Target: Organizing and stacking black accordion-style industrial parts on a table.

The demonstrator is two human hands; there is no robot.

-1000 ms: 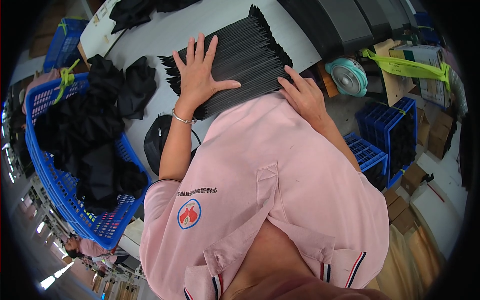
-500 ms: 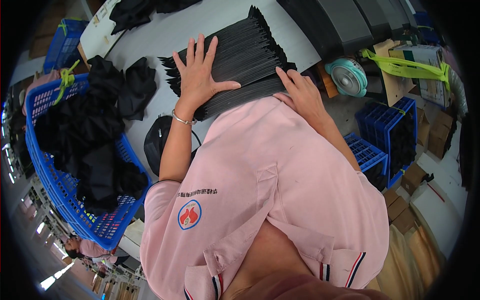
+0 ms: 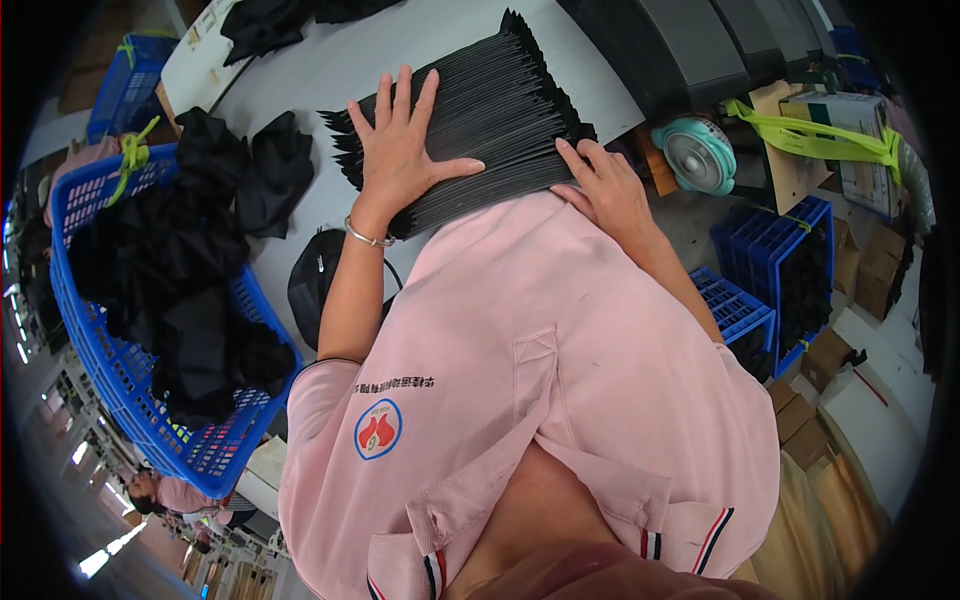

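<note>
A thick row of flat black fabric pieces (image 3: 490, 100), overlapped like shingles, lies on the table against my shirt front. My left hand (image 3: 400, 160) rests on top of it at the left side, fingers spread wide and thumb stretched to the right. At the row's near right edge is my right hand (image 3: 605, 190). Its index finger and thumb close on the edges of several pieces, while the other fingers curl. A black pouch-like piece (image 3: 318, 275) with a cord lies beside my left forearm.
At left, a blue plastic basket (image 3: 190, 470) holds heaped black fabric (image 3: 170, 270). More black cloth (image 3: 265, 30) lies at the table's (image 3: 330, 75) far side. To the right are a turquoise fan (image 3: 693, 155), a dark padded block (image 3: 660, 45), blue crates (image 3: 770, 240) and cardboard boxes (image 3: 800, 420).
The gap between layers near my right fingers has closed, and the edges there now lie more evenly. My right hand has shifted very slightly; my left hand stays nearly in place.
</note>
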